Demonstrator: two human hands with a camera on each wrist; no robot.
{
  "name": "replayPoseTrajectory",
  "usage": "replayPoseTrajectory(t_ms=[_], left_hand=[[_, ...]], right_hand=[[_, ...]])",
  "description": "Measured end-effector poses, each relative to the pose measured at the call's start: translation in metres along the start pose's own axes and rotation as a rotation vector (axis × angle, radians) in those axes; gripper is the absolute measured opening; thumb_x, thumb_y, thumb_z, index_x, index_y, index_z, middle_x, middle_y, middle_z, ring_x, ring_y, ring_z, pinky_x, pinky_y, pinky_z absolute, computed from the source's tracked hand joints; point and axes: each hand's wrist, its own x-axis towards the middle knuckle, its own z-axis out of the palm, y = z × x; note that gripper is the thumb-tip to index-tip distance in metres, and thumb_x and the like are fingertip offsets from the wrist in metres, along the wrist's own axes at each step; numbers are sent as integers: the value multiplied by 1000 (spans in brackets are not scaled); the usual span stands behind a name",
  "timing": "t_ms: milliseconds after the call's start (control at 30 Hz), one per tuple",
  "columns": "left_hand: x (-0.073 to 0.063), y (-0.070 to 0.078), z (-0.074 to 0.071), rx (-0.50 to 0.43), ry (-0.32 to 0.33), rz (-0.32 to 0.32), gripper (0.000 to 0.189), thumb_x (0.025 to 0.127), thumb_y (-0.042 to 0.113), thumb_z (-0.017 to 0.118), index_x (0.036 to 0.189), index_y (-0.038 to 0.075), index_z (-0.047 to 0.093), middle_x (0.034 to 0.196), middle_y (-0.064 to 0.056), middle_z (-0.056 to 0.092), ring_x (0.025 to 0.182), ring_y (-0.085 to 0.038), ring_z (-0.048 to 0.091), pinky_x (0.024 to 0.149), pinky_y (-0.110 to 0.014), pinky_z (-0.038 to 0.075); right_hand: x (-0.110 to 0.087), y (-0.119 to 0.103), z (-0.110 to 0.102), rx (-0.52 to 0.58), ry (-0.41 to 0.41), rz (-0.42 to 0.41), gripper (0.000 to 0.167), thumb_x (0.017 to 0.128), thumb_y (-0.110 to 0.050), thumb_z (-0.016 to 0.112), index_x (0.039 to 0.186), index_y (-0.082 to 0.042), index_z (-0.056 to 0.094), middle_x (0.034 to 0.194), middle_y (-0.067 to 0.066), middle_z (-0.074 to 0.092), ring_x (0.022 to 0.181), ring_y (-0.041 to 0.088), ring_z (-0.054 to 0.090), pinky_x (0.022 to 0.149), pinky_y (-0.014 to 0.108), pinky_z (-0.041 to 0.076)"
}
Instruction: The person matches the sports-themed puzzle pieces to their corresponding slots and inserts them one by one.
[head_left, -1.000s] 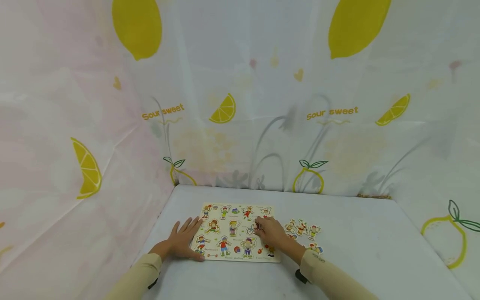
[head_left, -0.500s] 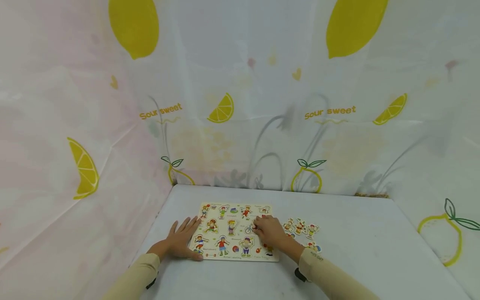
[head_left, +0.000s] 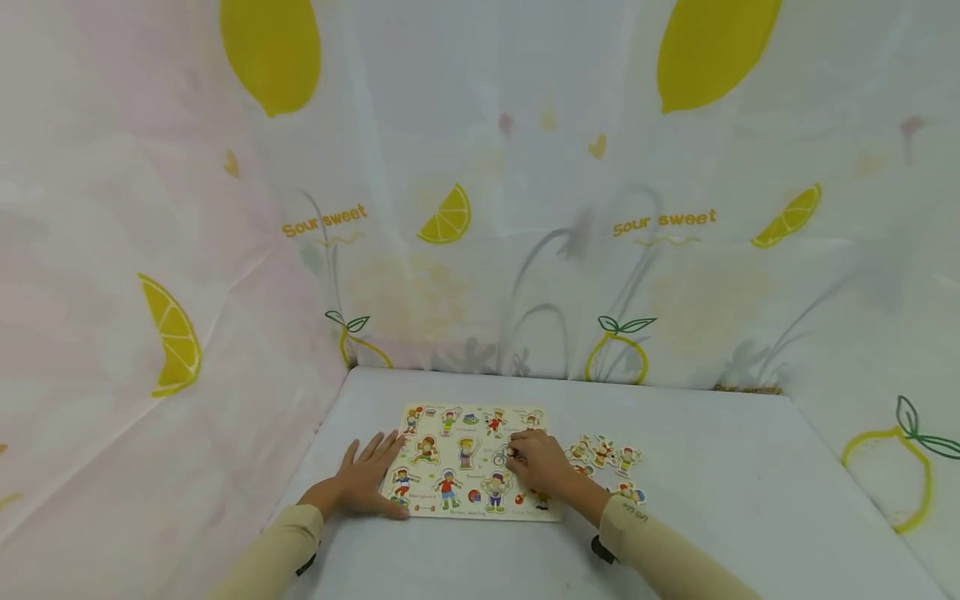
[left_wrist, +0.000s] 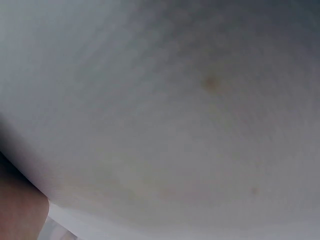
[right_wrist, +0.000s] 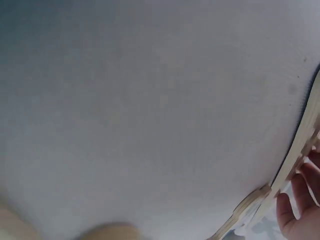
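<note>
A cream wooden puzzle board (head_left: pixel 442 464) with several cartoon sports figures lies on the white table in the head view. My left hand (head_left: pixel 363 479) rests spread across the board's left edge, fingers straight. Over the right side of the board, my right hand (head_left: pixel 543 462) bends its fingers down and pinches a small puzzle piece (head_left: pixel 512 452), mostly hidden, beside the printed bicycle (head_left: pixel 500 457). The right wrist view catches my bent fingers (right_wrist: pixel 300 195) above the board's edge (right_wrist: pixel 295 155). Only a bit of the left hand (left_wrist: pixel 22 212) enters the left wrist view.
Several loose figure pieces (head_left: pixel 603 452) lie right of the board, some partly behind my right forearm. White table surface (head_left: pixel 720 483) extends further right. A lemon-printed curtain (head_left: pixel 480 275) encloses the table at the back and sides.
My right hand stays at the bicycle spot with small finger shifts; the dark-red part showing at its fingertips now looks paler. The left hand has kept its place.
</note>
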Motion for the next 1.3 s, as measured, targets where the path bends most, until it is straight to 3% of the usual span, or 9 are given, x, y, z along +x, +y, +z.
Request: replayPoseTrajectory(t_ms=[100,200,333,533,767,967,1133,1300], left_hand=[[0,0,-4,2,2,-5,136,61,83,70,159,8,13,166,-18,10,152,-43,5,116,-69,-7],[-2,-2,-4,-2,-2,-10,136,60,82,72,158,7,14,165,-19,12,151,-44,6,115,-70,-6],[-2,-5,1,14,-20,-23,137,60,82,71,158,7,14,166,-18,11,152,-44,6,115,-69,-7],[3,-7,8,30,-40,-37,134,62,82,70,160,12,12,167,-12,9,153,-39,5,117,-67,-4],[8,-7,1,41,-18,-38,136,60,84,70,159,10,13,167,-13,9,153,-41,5,116,-68,-5],[9,-6,-1,40,23,-14,137,59,85,69,159,9,14,167,-15,11,152,-41,6,116,-68,-6],[2,-1,5,10,-23,-22,137,60,85,69,159,9,12,166,-18,11,152,-44,5,114,-71,-9],[5,-5,9,35,-10,-42,136,59,86,68,158,10,15,167,-15,11,153,-42,6,115,-69,-6]], right_hand=[[2,2,-3,39,-100,31,47,91,-36,69,126,-4,66,133,15,63,122,35,59,99,53,49],[0,1,-3,68,-193,65,68,93,-51,62,145,-9,50,153,17,43,135,39,47,105,57,43],[-8,-3,-3,38,-230,64,81,93,-63,54,156,-17,32,165,17,15,146,41,29,112,62,33],[-18,-7,-11,-62,-198,27,83,92,-67,50,157,-21,27,167,17,3,148,41,24,116,65,22],[-19,0,-21,-178,-86,-48,79,94,-67,46,156,-20,31,167,16,1,149,41,19,116,66,17],[-22,7,-29,-204,-22,-52,78,93,-65,49,155,-21,33,166,18,6,149,39,22,115,66,20],[-36,13,-25,-220,-44,-69,83,92,-70,46,158,-22,26,166,20,2,149,40,24,114,66,22],[-41,19,-28,-175,-19,-71,83,92,-68,49,158,-22,27,166,20,3,147,41,26,113,68,22]])
